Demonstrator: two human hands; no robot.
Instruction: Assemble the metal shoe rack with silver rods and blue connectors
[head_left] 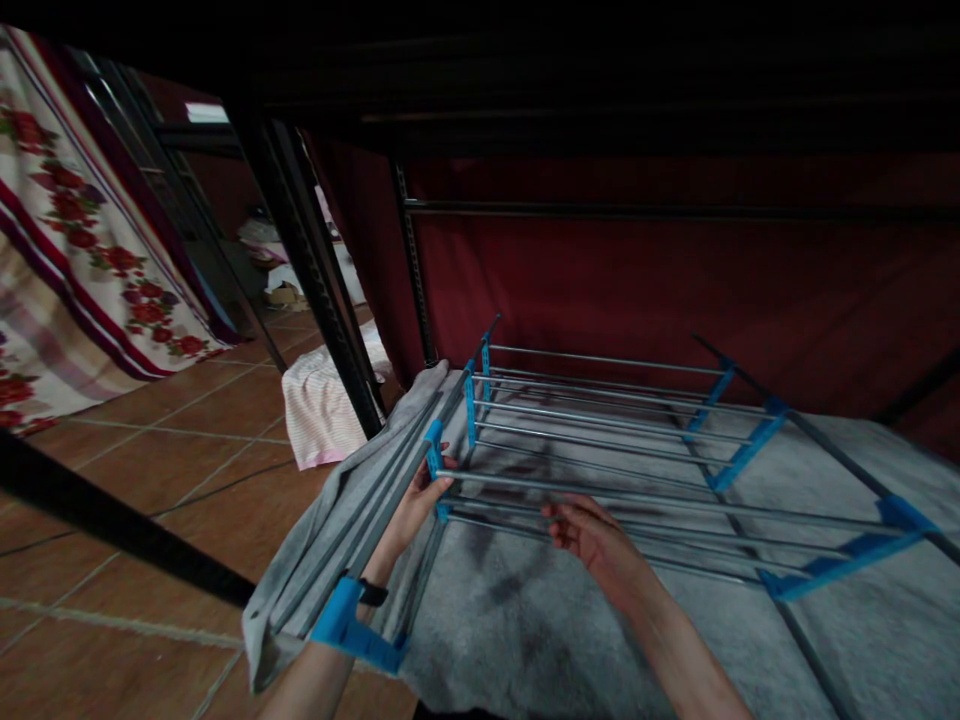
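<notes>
A partly assembled rack of grey metal rods [622, 490] and blue plastic brackets [739, 462] lies on a grey cloth. My left hand [412, 505] reaches under the left upright and grips a blue bracket [434, 450] where the front rods meet it. The thumb lies near the rod's end; other fingers are partly hidden behind the plastic. Over the front rods hovers my right hand [596, 545], fingers loosely bent and apart, with nothing visible in it. Another blue bracket [352, 630] sits at the near left, by my left wrist.
The grey cloth [517, 640] covers a surface inside a black metal frame [300, 260]. Dark red fabric [637, 280] hangs behind. To the left are a tiled floor [172, 460], a flowered cloth [97, 230] and a striped cloth [322, 405]. A dark beam runs low overhead.
</notes>
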